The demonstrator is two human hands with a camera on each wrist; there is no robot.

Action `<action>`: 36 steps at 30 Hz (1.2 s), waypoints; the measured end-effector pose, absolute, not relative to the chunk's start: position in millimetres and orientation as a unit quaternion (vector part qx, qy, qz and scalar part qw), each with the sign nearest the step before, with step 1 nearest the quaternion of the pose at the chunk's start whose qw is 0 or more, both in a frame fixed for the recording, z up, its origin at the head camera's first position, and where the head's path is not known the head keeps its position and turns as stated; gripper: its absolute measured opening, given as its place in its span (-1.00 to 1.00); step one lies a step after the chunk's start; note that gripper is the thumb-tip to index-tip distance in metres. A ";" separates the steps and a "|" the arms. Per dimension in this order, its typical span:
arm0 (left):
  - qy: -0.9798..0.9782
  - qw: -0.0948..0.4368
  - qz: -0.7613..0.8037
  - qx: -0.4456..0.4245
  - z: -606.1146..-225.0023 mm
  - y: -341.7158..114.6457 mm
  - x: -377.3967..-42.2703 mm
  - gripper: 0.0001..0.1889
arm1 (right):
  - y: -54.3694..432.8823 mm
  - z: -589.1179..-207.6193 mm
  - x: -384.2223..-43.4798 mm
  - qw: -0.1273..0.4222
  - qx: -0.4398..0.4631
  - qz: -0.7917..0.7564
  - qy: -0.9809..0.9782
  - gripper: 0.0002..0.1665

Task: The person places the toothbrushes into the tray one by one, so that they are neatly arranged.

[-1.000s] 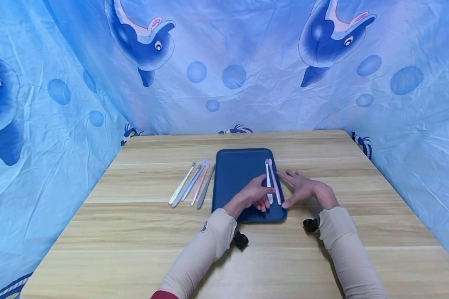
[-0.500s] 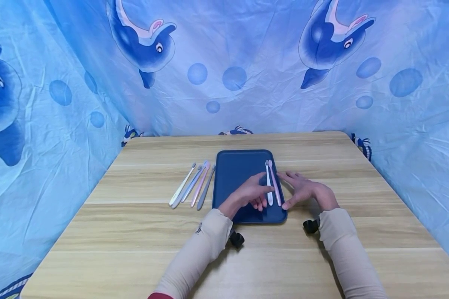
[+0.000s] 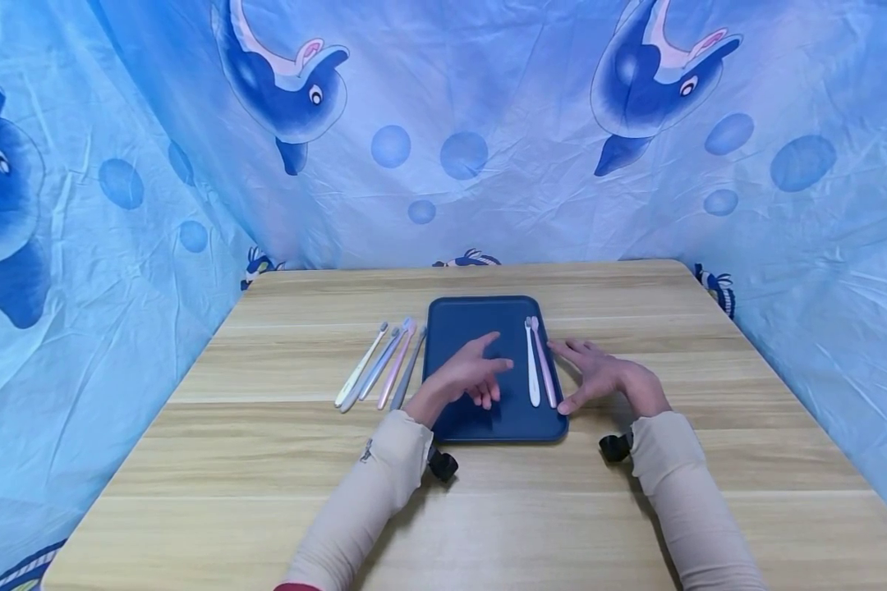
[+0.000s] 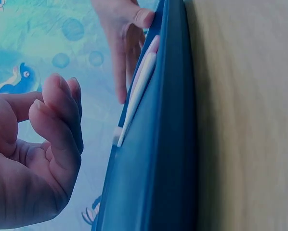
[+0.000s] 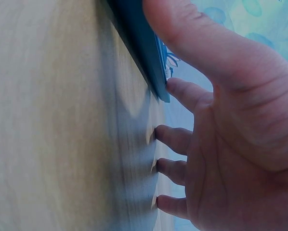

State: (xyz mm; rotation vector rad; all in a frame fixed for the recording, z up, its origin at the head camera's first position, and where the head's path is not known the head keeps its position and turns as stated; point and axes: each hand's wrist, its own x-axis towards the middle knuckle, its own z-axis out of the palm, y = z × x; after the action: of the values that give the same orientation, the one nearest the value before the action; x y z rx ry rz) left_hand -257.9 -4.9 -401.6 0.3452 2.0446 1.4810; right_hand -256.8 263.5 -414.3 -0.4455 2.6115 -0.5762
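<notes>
A dark blue tray (image 3: 458, 320) lies on the table, with a white toothbrush (image 3: 532, 369) and a pink toothbrush (image 3: 544, 369) side by side along its right edge. My left hand (image 3: 467, 375) hovers over the tray's middle, fingers loosely bent and holding nothing; the left wrist view shows its empty curve beside the tray. At the tray's right rim, my right hand (image 3: 599, 375) rests with spread fingers, the thumb and index finger touching the rim. In the right wrist view its other fingertips (image 5: 170, 139) meet the tabletop.
Left of the tray, several toothbrushes lie in a loose row: a white one (image 3: 358, 369), blue ones, a pink one (image 3: 395, 373) and a grey one (image 3: 411, 369) near the rim. A blue dolphin-print curtain (image 3: 443, 98) surrounds the wooden table (image 3: 229, 460).
My left hand has moved left, away from the white toothbrush and toward the tray's middle. Both toothbrushes on the tray stay in place, and the right hand keeps its position.
</notes>
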 end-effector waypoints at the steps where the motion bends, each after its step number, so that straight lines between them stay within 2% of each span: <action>1: 0.768 0.293 0.555 0.131 -401.3 -7.0 -258.5 -0.20 | 263.8 -414.3 -256.5 0.212 -0.161 -0.208 0.941 0.52; 10: 0.773 0.281 0.555 0.125 -399.1 -30.4 -262.7 -0.20 | 267.9 -414.4 -257.2 0.204 -0.200 -0.217 0.934 0.55; 21: 0.776 0.247 0.570 0.107 -396.8 -68.8 -270.5 -0.22 | 267.6 -413.6 -255.6 0.204 -0.201 -0.218 0.933 0.55; 36: 0.779 0.230 0.578 0.085 -395.4 -102.7 -273.8 -0.21 | 267.5 -414.0 -256.4 0.209 -0.196 -0.224 0.931 0.55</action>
State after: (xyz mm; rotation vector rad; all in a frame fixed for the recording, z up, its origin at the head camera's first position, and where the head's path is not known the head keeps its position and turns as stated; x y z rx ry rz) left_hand -273.8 -102.7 -395.4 0.2351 2.1418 1.5888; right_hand -256.4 267.5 -414.0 -0.5451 2.5907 -0.6237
